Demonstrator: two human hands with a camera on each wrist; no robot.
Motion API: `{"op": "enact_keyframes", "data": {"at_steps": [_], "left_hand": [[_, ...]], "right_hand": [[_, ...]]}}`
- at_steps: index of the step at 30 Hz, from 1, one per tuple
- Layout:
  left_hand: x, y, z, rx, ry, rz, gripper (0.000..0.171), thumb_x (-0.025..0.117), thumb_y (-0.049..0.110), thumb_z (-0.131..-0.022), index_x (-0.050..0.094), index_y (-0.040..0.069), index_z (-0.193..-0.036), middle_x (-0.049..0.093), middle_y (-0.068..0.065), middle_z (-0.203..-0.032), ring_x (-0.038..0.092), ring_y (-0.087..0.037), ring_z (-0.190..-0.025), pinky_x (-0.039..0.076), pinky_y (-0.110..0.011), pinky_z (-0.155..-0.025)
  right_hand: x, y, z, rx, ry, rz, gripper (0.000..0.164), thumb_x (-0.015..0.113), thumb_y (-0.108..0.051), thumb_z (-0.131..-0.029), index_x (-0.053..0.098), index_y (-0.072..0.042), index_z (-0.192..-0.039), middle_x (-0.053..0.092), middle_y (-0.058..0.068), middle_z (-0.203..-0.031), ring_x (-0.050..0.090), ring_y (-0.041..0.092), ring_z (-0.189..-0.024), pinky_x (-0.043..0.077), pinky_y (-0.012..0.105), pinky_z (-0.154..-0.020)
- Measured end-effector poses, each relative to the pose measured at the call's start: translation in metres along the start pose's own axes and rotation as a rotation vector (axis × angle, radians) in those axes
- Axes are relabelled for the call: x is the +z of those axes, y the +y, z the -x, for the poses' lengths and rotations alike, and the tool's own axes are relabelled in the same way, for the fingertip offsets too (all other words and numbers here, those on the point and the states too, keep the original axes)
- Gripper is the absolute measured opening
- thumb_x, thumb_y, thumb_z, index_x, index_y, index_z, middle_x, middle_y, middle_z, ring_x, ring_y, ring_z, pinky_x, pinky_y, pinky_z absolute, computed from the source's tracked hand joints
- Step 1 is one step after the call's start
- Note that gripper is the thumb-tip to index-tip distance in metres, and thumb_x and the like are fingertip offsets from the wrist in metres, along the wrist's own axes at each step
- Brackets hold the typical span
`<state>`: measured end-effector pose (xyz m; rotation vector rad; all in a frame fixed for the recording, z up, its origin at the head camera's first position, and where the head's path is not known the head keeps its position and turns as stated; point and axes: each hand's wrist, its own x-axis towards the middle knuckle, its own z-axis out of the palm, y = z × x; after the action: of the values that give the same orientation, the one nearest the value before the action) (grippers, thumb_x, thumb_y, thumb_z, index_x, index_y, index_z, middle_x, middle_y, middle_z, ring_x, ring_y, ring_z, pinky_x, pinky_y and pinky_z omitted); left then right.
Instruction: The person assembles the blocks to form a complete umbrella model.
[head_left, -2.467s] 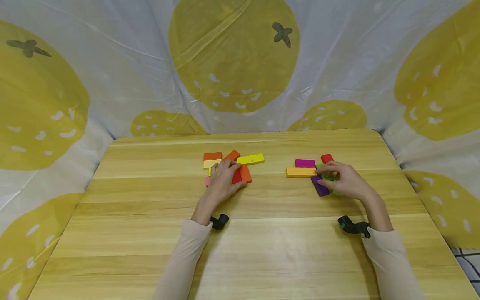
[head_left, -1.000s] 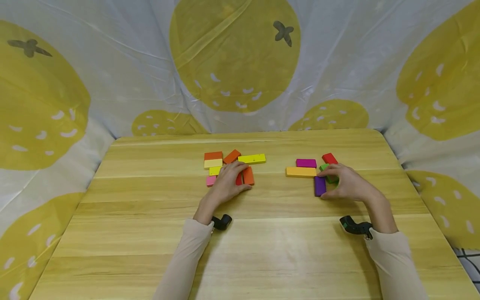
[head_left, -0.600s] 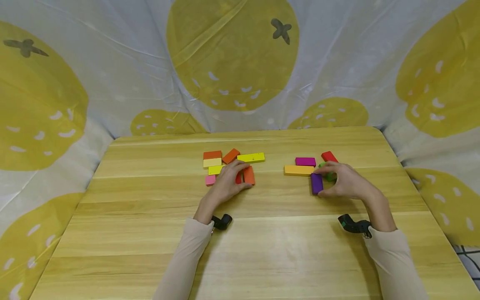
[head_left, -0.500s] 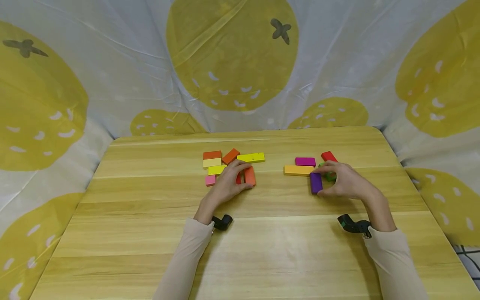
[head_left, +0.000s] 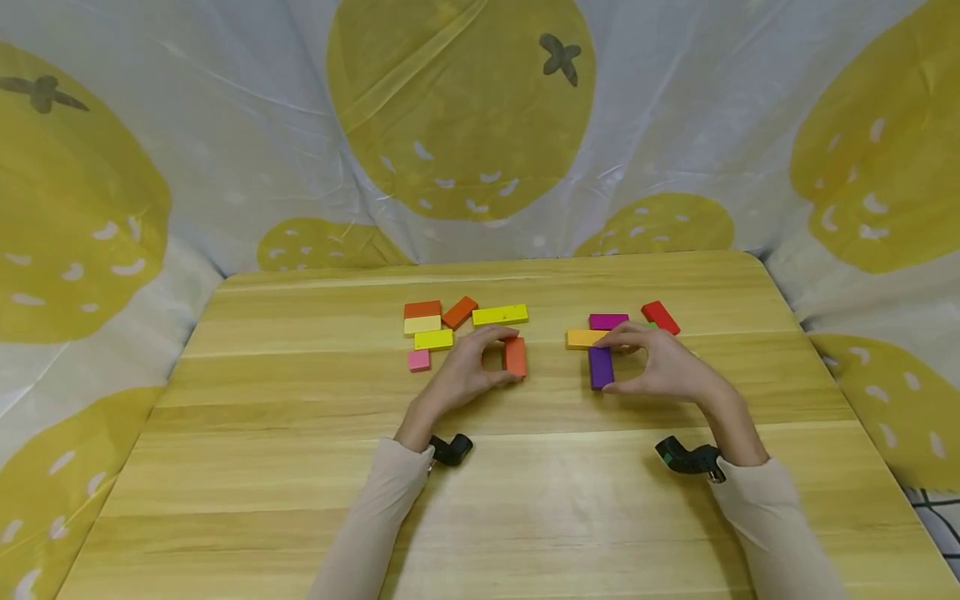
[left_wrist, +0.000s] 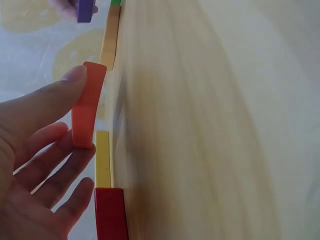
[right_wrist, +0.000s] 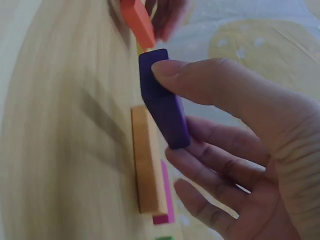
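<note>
My left hand pinches an orange block by its two ends, thumb at the near end and fingers at the far one. In the left wrist view the orange block is raised off the wood. Across from it, my right hand grips a purple block the same way. The right wrist view has the purple block lifted above the table, thumb on one end. Behind the right hand lie a light-orange block and a magenta block.
On the wooden table, left of centre, lie a long yellow block, a tilted orange block, a shorter yellow block and a pink block. A red block is at the right. Patterned cloth hangs behind.
The left hand has taken the orange block and brought it rightward. My right hand has gripped the purple block, straightened it and moved it left. The two blocks are now closer together.
</note>
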<state>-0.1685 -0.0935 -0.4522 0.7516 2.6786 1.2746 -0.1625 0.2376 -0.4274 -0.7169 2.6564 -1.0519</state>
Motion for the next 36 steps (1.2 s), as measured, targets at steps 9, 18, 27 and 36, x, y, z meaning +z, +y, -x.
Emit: {"op": "enact_keyframes", "data": {"at_steps": [9,18,27,36], "left_hand": [[0.009,0.006,-0.007,-0.017,-0.047,-0.021,0.056,0.088,0.015,-0.083,0.068,-0.002,-0.132,0.062,-0.014,-0.133,0.057,-0.031,-0.126,0.049,-0.044,-0.112],[0.012,0.005,-0.014,-0.030,-0.059,-0.001,0.055,0.089,0.015,-0.082,0.068,0.000,-0.131,0.062,-0.012,-0.131,0.062,-0.030,-0.123,0.052,-0.041,-0.108],[0.014,0.004,-0.026,-0.056,-0.075,0.034,0.055,0.087,0.013,-0.084,0.067,0.002,-0.134,0.061,-0.012,-0.132,0.064,-0.029,-0.123,0.054,-0.039,-0.108],[0.016,0.000,-0.028,-0.094,-0.087,0.154,0.054,0.082,0.007,-0.088,0.063,-0.001,-0.138,0.057,-0.014,-0.141,0.061,-0.033,-0.134,0.050,-0.038,-0.113]], "right_hand": [[0.026,-0.008,-0.013,-0.076,-0.023,-0.076,0.053,0.094,-0.029,-0.076,0.074,-0.020,-0.125,0.067,0.000,-0.122,0.062,0.024,-0.114,0.050,0.047,-0.097],[0.040,-0.014,-0.017,-0.079,-0.019,-0.110,0.053,0.094,-0.035,-0.075,0.074,-0.025,-0.123,0.067,-0.007,-0.120,0.063,0.018,-0.113,0.051,0.042,-0.099],[0.052,-0.018,-0.022,-0.073,-0.060,-0.149,0.052,0.092,-0.037,-0.078,0.073,-0.025,-0.125,0.065,-0.006,-0.123,0.062,0.017,-0.113,0.052,0.042,-0.099],[0.061,-0.014,-0.025,-0.057,-0.062,-0.096,0.052,0.090,-0.035,-0.080,0.072,-0.024,-0.128,0.065,-0.007,-0.124,0.060,0.015,-0.113,0.051,0.039,-0.098]]}}
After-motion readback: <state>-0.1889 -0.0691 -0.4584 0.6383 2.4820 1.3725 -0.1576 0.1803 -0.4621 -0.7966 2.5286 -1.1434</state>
